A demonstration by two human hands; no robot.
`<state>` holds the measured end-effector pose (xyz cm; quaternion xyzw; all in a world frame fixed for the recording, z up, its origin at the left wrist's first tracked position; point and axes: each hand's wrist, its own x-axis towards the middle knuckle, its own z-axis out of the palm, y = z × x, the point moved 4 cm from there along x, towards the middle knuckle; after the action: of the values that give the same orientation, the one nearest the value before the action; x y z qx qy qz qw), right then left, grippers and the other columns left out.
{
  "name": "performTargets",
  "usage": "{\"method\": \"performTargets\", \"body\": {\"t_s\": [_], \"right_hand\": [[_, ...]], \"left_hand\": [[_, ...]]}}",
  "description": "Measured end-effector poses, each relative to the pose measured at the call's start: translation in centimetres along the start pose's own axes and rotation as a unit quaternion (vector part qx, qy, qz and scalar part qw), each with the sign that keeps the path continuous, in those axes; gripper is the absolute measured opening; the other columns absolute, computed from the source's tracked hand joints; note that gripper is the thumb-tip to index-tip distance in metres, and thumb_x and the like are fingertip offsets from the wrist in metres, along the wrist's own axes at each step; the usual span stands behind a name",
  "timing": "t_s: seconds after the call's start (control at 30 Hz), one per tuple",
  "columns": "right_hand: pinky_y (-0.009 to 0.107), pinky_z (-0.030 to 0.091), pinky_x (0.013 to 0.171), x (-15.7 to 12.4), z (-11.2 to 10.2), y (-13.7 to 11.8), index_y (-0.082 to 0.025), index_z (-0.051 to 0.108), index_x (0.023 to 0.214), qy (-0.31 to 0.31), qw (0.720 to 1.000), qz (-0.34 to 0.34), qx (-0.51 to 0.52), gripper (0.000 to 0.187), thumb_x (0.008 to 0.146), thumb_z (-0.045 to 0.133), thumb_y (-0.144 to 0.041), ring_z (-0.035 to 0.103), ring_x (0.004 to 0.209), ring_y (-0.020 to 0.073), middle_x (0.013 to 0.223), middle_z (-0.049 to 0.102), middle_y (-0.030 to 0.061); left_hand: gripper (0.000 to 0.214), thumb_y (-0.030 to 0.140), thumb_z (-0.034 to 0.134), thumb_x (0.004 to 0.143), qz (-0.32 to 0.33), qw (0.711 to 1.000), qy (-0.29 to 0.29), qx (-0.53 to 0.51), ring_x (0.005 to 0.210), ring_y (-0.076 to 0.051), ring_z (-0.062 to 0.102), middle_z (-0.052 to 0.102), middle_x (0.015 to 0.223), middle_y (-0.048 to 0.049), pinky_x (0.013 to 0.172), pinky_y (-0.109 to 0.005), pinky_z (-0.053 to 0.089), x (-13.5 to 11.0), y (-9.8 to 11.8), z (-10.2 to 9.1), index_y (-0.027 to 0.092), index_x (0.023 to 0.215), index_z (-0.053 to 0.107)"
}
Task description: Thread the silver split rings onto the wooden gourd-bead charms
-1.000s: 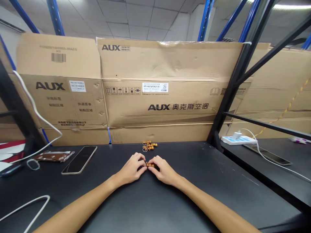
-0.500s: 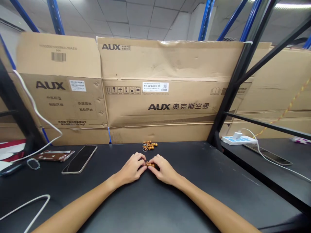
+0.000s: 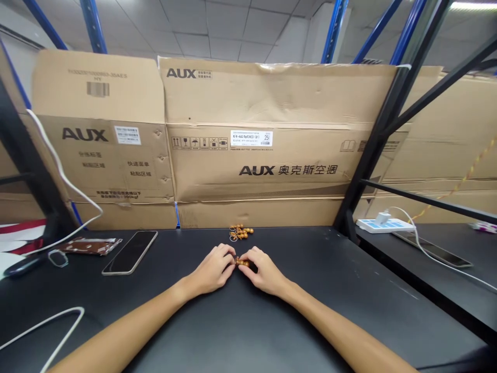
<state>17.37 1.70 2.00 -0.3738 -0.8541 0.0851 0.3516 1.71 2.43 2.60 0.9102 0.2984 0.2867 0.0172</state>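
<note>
My left hand point(image 3: 213, 269) and my right hand point(image 3: 264, 270) rest on the black table point(image 3: 240, 321), fingertips meeting in the middle. Both pinch a small string of brown wooden beads point(image 3: 242, 262) between them. The fingers of each hand are curled round it, so most of the piece is hidden. A little farther back, near the cardboard, lies a small pile of similar brown beads with metal rings point(image 3: 240, 232), untouched.
Flattened AUX cardboard boxes point(image 3: 267, 134) stand as a wall behind the table. A phone point(image 3: 130, 252), a brown packet point(image 3: 91, 245) and a white cable point(image 3: 46, 324) lie at left. A black rack post point(image 3: 373, 150), a power strip point(image 3: 384, 224) and another phone point(image 3: 435, 250) are at right.
The camera has shifted slightly, so the scene sits a little to the right. My hands stay together on the beads with hardly any movement.
</note>
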Motion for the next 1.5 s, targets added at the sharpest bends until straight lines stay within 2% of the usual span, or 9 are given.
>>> {"method": "performTargets", "body": {"t_s": [0.23,0.47,0.6,0.83,1.07,1.13,1.3,1.4,1.5], "right_hand": [[0.032,0.044,0.076,0.0,0.2,-0.2,-0.020,0.061,0.092,-0.009,1.000,-0.014,0.000,0.009,0.088,0.053,-0.025,0.054,0.081,0.0181,0.084,0.064,0.0036],[0.032,0.043,0.073,0.0,0.3,2.2,-0.020,0.060,0.087,0.033,0.995,0.069,-0.067,0.006,0.086,0.055,-0.022,0.054,0.080,0.0191,0.082,0.062,0.0044],[0.031,0.043,0.073,0.0,0.3,2.1,-0.020,0.060,0.088,0.027,0.997,0.052,-0.041,0.007,0.087,0.054,-0.023,0.054,0.079,0.0183,0.083,0.062,0.0037],[0.033,0.040,0.075,0.0,0.0,3.0,-0.020,0.060,0.092,0.045,0.989,0.079,-0.118,0.009,0.087,0.053,-0.023,0.053,0.084,0.0210,0.089,0.063,0.0054],[0.033,0.036,0.071,0.0,-0.8,5.9,-0.020,0.060,0.087,0.050,0.964,0.153,-0.213,0.010,0.083,0.052,-0.016,0.049,0.085,0.0235,0.090,0.061,0.0077],[0.034,0.035,0.070,0.3,-0.9,6.0,-0.019,0.061,0.088,0.056,0.960,0.141,-0.237,0.010,0.083,0.052,-0.017,0.048,0.086,0.0245,0.092,0.059,0.0095],[0.037,0.035,0.078,2.1,-0.4,5.6,-0.020,0.059,0.103,0.045,0.960,0.057,-0.271,0.020,0.086,0.051,-0.023,0.045,0.097,0.0261,0.106,0.056,0.0102],[0.038,0.034,0.079,3.5,0.2,5.7,-0.021,0.060,0.106,0.037,0.957,0.049,-0.285,0.022,0.086,0.052,-0.026,0.044,0.099,0.0270,0.110,0.056,0.0097],[0.038,0.033,0.077,4.3,0.7,6.0,-0.021,0.060,0.102,0.035,0.959,0.055,-0.277,0.020,0.085,0.053,-0.027,0.044,0.098,0.0275,0.110,0.056,0.0096]], "left_hand": [[0.018,0.025,0.048,0.091,0.005,1.000,-0.006,-0.015,0.093,-0.020,0.052,0.056,0.103,-0.0068,0.085,-0.036,0.044,0.0,0.0,-0.1,0.019,0.081,0.061],[0.017,0.026,0.051,0.090,0.021,0.999,-0.001,-0.045,0.098,-0.020,0.052,0.056,0.108,-0.0072,0.089,-0.036,0.044,0.1,0.2,-0.5,0.020,0.080,0.063],[0.015,0.024,0.050,0.088,0.014,1.000,-0.007,-0.027,0.095,-0.020,0.053,0.056,0.105,-0.0073,0.087,-0.036,0.044,0.0,0.3,-0.3,0.019,0.080,0.062],[0.011,0.020,0.049,0.086,-0.028,0.997,0.002,0.067,0.091,-0.022,0.052,0.055,0.104,-0.0070,0.082,-0.038,0.042,-0.1,-0.6,-0.1,0.019,0.076,0.055],[0.009,0.018,0.045,0.086,-0.113,0.988,0.000,0.110,0.082,-0.022,0.052,0.056,0.089,-0.0049,0.074,-0.036,0.040,-0.3,-3.6,-0.1,0.019,0.084,0.053],[0.009,0.017,0.044,0.086,-0.133,0.985,0.013,0.109,0.083,-0.022,0.052,0.056,0.089,-0.0048,0.074,-0.036,0.040,-0.4,-4.1,-0.1,0.019,0.085,0.053],[0.017,0.009,0.043,0.083,-0.162,0.977,0.023,0.139,0.089,-0.023,0.052,0.057,0.098,-0.0076,0.078,-0.038,0.041,0.2,-4.7,0.2,0.018,0.093,0.055],[0.028,0.004,0.041,0.082,-0.155,0.976,0.011,0.150,0.095,-0.024,0.052,0.057,0.105,-0.0081,0.081,-0.038,0.041,0.9,-4.6,0.7,0.018,0.100,0.058],[0.027,0.011,0.042,0.088,-0.138,0.980,0.003,0.140,0.105,-0.024,0.051,0.058,0.111,-0.0073,0.088,-0.039,0.041,1.7,-4.1,1.4,0.021,0.107,0.058]]}}
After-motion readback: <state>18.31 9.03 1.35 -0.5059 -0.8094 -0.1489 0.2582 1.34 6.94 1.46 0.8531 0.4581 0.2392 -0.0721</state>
